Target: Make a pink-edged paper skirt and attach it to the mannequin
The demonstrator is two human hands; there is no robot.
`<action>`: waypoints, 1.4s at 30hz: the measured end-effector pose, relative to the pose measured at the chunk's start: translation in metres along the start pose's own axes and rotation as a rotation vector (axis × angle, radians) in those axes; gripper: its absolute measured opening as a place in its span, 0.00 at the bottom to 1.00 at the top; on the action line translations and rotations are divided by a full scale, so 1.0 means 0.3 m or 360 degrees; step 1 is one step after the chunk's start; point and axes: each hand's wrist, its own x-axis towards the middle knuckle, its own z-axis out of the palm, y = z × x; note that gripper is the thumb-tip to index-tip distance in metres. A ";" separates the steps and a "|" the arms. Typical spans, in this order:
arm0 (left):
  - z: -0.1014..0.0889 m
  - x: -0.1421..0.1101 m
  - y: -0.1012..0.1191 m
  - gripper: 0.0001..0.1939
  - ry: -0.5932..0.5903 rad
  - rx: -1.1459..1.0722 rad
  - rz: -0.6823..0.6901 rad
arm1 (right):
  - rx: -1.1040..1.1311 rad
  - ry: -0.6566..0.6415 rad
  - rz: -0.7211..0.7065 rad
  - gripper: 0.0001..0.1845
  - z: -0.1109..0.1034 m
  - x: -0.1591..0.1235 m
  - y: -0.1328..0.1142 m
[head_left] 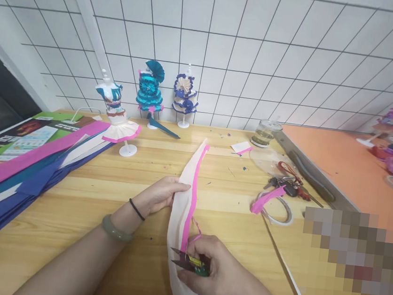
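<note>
A long white crepe-paper strip (180, 214) with a bright pink border (194, 194) runs from the middle of the table towards me. My left hand (164, 195) pinches its left side, thumb on top. Lower down, my right hand (216, 268) is wrapped round small thread snips (192, 263) with yellow and green on them. Their blades stand apart and point left across the pink border; whether paper lies between them I cannot tell. A thin pink sliver (197, 230) curls up beside the border, just above my right fingers.
Small dress forms in paper dresses stand behind, the nearest with a white skirt (122, 132). Coloured paper strips (34, 167) lie left. To the right are a tape roll (286, 214) with pink paper, keys (286, 184) and a glass jar (265, 132). A pixelated patch hides the lower right.
</note>
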 end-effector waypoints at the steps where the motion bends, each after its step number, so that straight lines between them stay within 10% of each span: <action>1: 0.004 -0.006 0.005 0.07 -0.0066 -0.0058 0.0055 | 0.0014 0.0007 0.0008 0.15 0.000 0.001 0.000; 18: 0.003 -0.035 0.079 0.16 -0.0030 -0.0624 0.0868 | 0.0460 0.0419 0.0167 0.11 -0.015 0.047 0.007; 26: 0.012 -0.027 0.038 0.14 -0.0106 -0.0476 0.0381 | 0.0547 0.0587 0.0330 0.16 -0.036 0.064 0.017; 42: 0.010 -0.022 0.014 0.20 0.0031 0.0087 0.0512 | 0.0719 0.0543 0.0243 0.22 -0.047 0.054 0.024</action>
